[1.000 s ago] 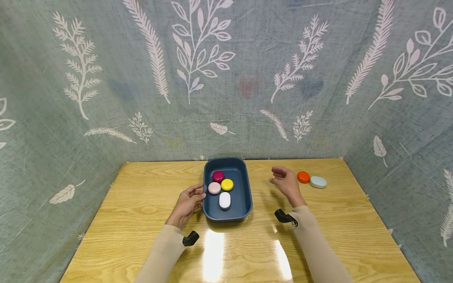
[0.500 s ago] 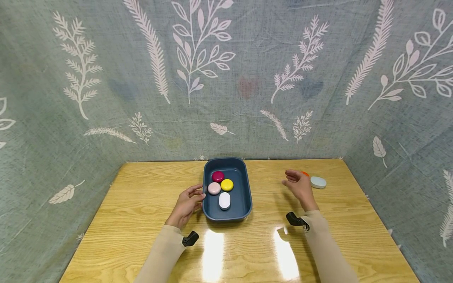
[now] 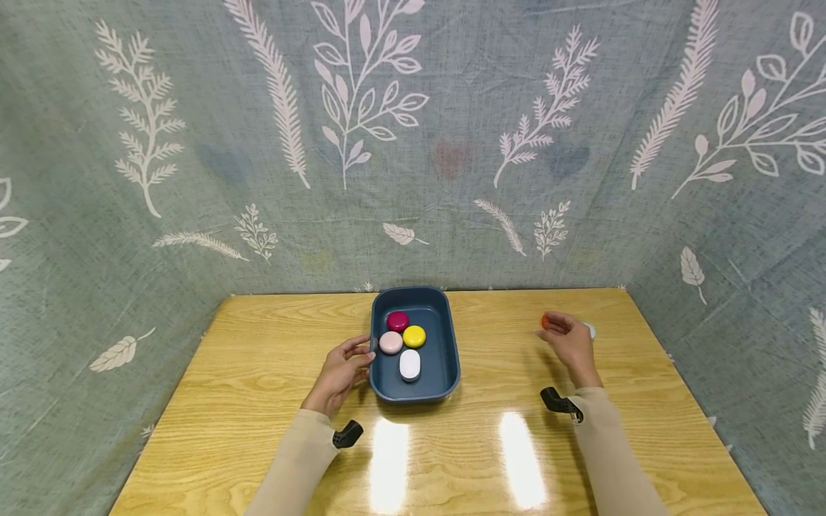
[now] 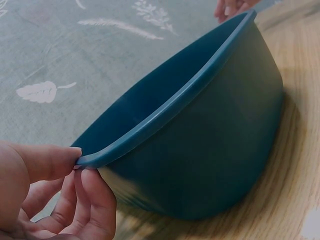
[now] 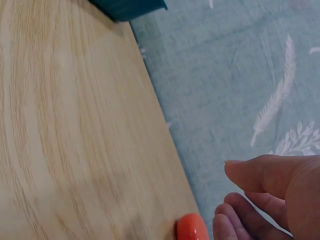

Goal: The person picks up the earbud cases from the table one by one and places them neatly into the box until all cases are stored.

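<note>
My left hand (image 3: 340, 374) pinches the left rim of a dark blue plastic tub (image 4: 200, 135) between thumb and fingers. Inside the tub lie a magenta disc (image 3: 397, 322), a pale pink disc (image 3: 390, 343), a yellow disc (image 3: 414, 337) and a white oval piece (image 3: 409, 365), all smooth and rounded like soaps. Over at the right, my right hand (image 3: 572, 347) hovers with loosely bent fingers, thumb apart, nothing between them. It partly covers a glossy orange disc (image 5: 192, 228) and mostly hides a pale blue oval piece (image 3: 590, 330).
The wooden table (image 3: 258, 387) reaches back to a grey-green leaf-print cloth (image 3: 413, 244), which also hangs at both sides. A black camera (image 3: 348, 434) is strapped at the left wrist, another camera (image 3: 560, 404) at the right.
My right hand has moved to the right, away from the tub, and now overlaps the orange disc and the pale blue piece. The left hand stays at the tub's rim.
</note>
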`<action>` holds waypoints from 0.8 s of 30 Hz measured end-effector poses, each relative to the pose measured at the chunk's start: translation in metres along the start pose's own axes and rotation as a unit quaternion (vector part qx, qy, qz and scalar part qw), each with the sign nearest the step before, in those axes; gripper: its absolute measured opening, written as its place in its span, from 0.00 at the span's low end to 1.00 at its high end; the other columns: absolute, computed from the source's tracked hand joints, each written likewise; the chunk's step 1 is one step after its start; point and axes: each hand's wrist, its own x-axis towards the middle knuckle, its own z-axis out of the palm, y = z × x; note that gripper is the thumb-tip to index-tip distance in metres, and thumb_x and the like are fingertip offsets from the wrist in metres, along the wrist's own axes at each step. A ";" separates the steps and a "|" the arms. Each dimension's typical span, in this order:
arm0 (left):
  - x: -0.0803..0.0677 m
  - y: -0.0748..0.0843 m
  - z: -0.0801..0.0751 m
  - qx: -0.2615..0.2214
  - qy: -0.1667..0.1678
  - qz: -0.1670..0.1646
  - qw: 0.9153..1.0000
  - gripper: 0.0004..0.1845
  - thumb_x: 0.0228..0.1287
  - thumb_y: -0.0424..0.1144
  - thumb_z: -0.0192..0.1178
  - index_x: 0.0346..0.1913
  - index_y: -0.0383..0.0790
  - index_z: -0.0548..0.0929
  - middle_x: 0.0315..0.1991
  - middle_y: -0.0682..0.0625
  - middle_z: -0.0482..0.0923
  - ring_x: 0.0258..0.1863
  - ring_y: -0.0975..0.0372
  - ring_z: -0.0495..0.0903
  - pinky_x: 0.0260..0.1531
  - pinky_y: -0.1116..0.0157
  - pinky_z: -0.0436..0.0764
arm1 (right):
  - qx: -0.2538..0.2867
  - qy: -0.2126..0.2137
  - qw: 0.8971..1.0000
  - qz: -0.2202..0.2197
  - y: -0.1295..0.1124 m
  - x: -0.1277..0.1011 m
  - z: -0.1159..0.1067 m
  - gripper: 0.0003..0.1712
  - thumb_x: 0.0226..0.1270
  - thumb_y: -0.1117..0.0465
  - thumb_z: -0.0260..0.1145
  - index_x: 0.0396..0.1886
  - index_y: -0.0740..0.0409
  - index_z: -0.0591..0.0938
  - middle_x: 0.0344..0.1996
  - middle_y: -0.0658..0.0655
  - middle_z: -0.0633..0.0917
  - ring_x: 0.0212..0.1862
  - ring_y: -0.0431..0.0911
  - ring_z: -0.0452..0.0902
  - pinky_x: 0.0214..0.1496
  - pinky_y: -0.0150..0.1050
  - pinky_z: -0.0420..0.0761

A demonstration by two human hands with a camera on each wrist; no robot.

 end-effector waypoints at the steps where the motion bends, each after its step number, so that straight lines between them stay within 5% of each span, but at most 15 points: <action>1: 0.000 0.000 0.000 0.000 0.001 -0.001 1.000 0.27 0.75 0.25 0.61 0.74 0.32 0.73 0.48 0.46 0.75 0.35 0.65 0.79 0.33 0.71 0.81 | -0.001 0.006 1.000 0.000 0.001 0.000 -0.001 0.30 0.75 0.70 0.67 0.73 0.72 0.73 0.67 0.75 0.77 0.66 0.61 0.77 0.49 0.19 0.78; 19: 0.000 0.001 -0.001 -0.002 -0.009 0.002 1.000 0.27 0.76 0.26 0.60 0.75 0.32 0.72 0.48 0.47 0.75 0.34 0.65 0.79 0.33 0.71 0.81 | -0.020 0.062 0.998 0.007 0.008 0.007 -0.007 0.30 0.71 0.74 0.69 0.70 0.76 0.74 0.65 0.78 0.76 0.66 0.67 0.75 0.42 0.12 0.70; 24: -0.002 0.001 -0.002 -0.004 -0.010 0.003 1.000 0.27 0.75 0.26 0.60 0.75 0.31 0.72 0.48 0.46 0.75 0.34 0.65 0.80 0.33 0.71 0.82 | -0.042 0.078 0.996 -0.004 0.012 0.011 -0.006 0.30 0.69 0.74 0.69 0.69 0.77 0.75 0.63 0.79 0.78 0.65 0.68 0.76 0.51 0.23 0.80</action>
